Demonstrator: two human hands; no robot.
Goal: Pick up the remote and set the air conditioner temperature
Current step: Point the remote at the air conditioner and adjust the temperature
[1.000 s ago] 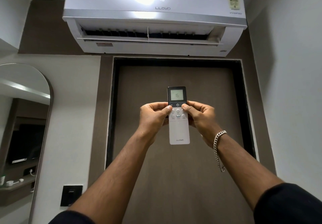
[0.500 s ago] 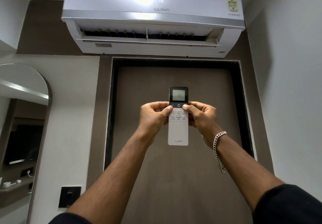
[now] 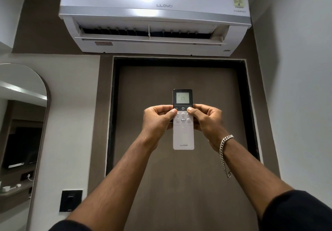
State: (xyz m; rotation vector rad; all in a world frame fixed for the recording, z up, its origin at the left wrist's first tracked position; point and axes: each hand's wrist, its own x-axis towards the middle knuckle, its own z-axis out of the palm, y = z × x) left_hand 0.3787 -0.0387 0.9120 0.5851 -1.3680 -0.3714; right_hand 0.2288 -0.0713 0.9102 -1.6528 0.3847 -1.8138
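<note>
A white remote [image 3: 183, 137] with a dark top and a lit screen reading 17 is held upright in front of me, pointed at the wall. My left hand [image 3: 158, 119] grips its left side, thumb on the upper left buttons. My right hand [image 3: 206, 119] grips its right side, thumb on the upper right button; a silver chain hangs at that wrist. Above, the white wall-mounted air conditioner [image 3: 154, 20] has its flap open and shows 17 on its front panel.
A brown door [image 3: 179, 185] in a dark frame stands straight ahead under the unit. An arched mirror [image 3: 21, 132] hangs on the left wall, and a black switch plate [image 3: 71, 200] sits low beside it. A plain wall closes the right side.
The remote's screen went from 16 to 17, and the air conditioner's panel now also reads 17. Both hands have kept their hold, with the remote barely shifting.
</note>
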